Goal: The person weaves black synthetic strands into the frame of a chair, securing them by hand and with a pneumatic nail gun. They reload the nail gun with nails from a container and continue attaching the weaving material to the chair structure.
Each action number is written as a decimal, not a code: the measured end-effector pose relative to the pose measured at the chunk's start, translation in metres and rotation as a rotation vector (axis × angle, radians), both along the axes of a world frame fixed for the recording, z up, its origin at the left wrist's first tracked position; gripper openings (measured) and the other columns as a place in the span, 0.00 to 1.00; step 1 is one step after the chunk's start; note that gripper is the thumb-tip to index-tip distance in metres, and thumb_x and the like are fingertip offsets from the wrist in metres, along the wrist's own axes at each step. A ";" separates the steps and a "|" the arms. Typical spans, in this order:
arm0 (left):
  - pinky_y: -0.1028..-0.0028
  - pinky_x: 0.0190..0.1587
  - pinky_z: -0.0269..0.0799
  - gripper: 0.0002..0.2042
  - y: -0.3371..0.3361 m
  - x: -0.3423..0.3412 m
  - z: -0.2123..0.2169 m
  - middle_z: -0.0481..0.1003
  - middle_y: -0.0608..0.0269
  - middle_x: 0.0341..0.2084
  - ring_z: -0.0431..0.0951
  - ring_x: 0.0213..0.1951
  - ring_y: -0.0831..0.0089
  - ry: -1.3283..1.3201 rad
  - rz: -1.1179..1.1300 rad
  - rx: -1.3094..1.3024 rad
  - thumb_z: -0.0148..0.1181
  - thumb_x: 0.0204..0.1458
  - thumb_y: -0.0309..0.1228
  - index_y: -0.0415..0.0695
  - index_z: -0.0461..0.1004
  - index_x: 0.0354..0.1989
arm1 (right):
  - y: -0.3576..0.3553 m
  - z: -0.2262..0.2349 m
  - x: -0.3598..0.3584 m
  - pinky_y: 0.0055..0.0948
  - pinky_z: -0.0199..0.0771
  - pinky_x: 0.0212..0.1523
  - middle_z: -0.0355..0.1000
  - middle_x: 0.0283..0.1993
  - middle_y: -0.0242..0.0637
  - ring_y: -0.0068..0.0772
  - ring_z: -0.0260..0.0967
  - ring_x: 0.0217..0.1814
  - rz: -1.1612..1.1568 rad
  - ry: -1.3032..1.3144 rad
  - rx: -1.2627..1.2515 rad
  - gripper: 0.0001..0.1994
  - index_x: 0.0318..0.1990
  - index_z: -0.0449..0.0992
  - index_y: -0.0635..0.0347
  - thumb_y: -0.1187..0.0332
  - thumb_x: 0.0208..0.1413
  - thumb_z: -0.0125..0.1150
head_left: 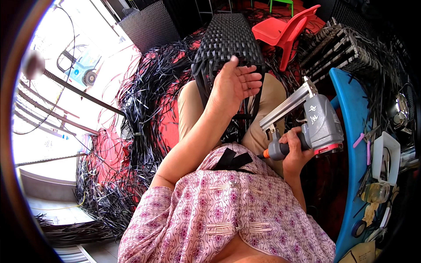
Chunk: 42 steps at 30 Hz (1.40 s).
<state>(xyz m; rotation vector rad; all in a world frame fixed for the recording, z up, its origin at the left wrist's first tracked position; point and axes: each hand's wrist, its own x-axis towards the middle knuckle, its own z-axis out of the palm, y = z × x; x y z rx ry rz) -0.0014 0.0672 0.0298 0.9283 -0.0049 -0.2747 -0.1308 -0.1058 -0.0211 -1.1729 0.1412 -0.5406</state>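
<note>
My left hand (pixel 237 84) is held up with palm and fingers showing, fingers stretched and nothing in them. Just beyond it stands a black woven strip piece (pixel 228 37), tapered like a stool or basket body, with loose strips and slim legs hanging at its near end. It stands at my knees; whether the hand touches it I cannot tell. At the right, my right hand (pixel 297 153) is wrapped round the black handle of a grey pneumatic nail gun (pixel 325 122). The gun's long silver magazine points up and left over my thigh.
Tangled black strips (pixel 147 118) cover the red floor at the left. A red plastic chair (pixel 280 33) stands far right. On the blue table (pixel 346 101) are pink-handled scissors (pixel 359 139), a white tray (pixel 386 153) and a jar (pixel 376 192). Woven panels (pixel 151 26) stand far left.
</note>
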 end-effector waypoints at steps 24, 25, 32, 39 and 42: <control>0.77 0.28 0.71 0.09 -0.003 0.001 -0.001 0.73 0.69 0.25 0.72 0.23 0.78 0.204 0.012 -0.053 0.50 0.62 0.32 0.40 0.74 0.39 | 0.011 0.012 -0.011 0.25 0.69 0.33 0.67 0.27 0.32 0.23 0.67 0.26 0.154 0.102 -0.037 0.03 0.33 0.68 0.66 0.78 0.52 0.56; 0.77 0.27 0.70 0.09 -0.005 -0.002 -0.005 0.72 0.70 0.23 0.71 0.22 0.79 0.189 0.014 -0.072 0.49 0.62 0.32 0.41 0.74 0.40 | 0.013 0.017 -0.012 0.24 0.69 0.33 0.67 0.27 0.32 0.23 0.67 0.27 0.179 0.117 -0.028 0.03 0.33 0.68 0.66 0.78 0.52 0.56; 0.82 0.23 0.61 0.10 -0.021 -0.003 -0.054 0.67 0.72 0.15 0.65 0.18 0.83 -0.197 0.326 0.357 0.53 0.61 0.35 0.40 0.75 0.36 | 0.014 -0.013 -0.001 0.23 0.68 0.34 0.64 0.31 0.29 0.20 0.64 0.29 0.378 0.115 -0.293 0.06 0.35 0.67 0.60 0.77 0.52 0.58; 0.74 0.27 0.64 0.10 -0.015 0.019 -0.072 0.68 0.65 0.16 0.68 0.22 0.77 -0.540 0.512 0.661 0.53 0.60 0.35 0.40 0.74 0.34 | 0.031 -0.034 0.014 0.19 0.62 0.30 0.63 0.31 0.23 0.15 0.59 0.29 0.308 -0.030 -0.621 0.07 0.34 0.69 0.57 0.76 0.53 0.62; 0.71 0.32 0.67 0.10 -0.006 0.028 -0.080 0.70 0.58 0.23 0.70 0.26 0.66 -0.650 0.521 0.758 0.53 0.60 0.34 0.39 0.72 0.33 | 0.040 -0.025 0.014 0.18 0.62 0.30 0.63 0.31 0.23 0.14 0.59 0.29 0.343 0.072 -0.382 0.07 0.34 0.69 0.58 0.78 0.52 0.62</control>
